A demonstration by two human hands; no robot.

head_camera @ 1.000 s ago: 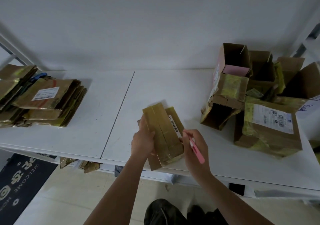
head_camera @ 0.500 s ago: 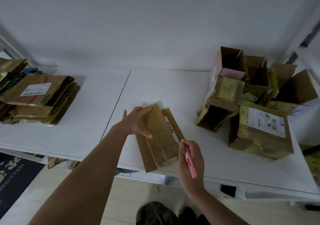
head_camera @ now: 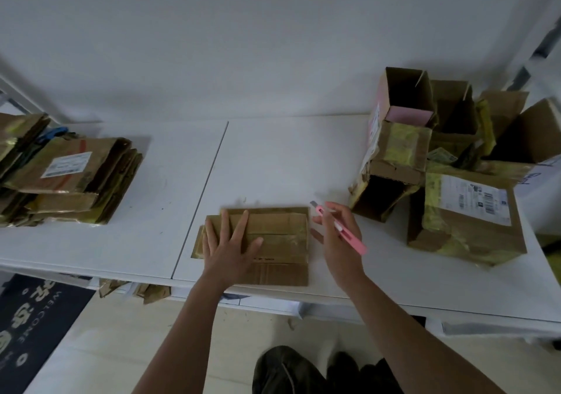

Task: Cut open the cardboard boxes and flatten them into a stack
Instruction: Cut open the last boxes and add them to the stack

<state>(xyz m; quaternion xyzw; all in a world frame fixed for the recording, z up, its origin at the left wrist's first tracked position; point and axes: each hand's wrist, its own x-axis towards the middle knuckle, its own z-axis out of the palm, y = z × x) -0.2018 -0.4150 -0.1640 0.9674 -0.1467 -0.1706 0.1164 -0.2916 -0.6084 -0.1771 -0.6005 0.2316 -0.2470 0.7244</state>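
A flattened brown cardboard box lies near the front edge of the white table. My left hand presses flat on its left part, fingers spread and straight. To the right of the box, my right hand holds a pink utility knife, blade end pointing up-left, just above the table. A stack of flattened boxes sits at the far left. A pile of unflattened boxes fills the right side of the table.
A white wall rises behind the table. A seam runs between two tabletop panels. A dark welcome mat lies on the floor at lower left. Cardboard scraps hang under the table's front edge.
The flattened box has turned from a tilted, upright lie to lying crosswise and flat. My left hand now presses on it. My right hand with the knife has moved up and right.
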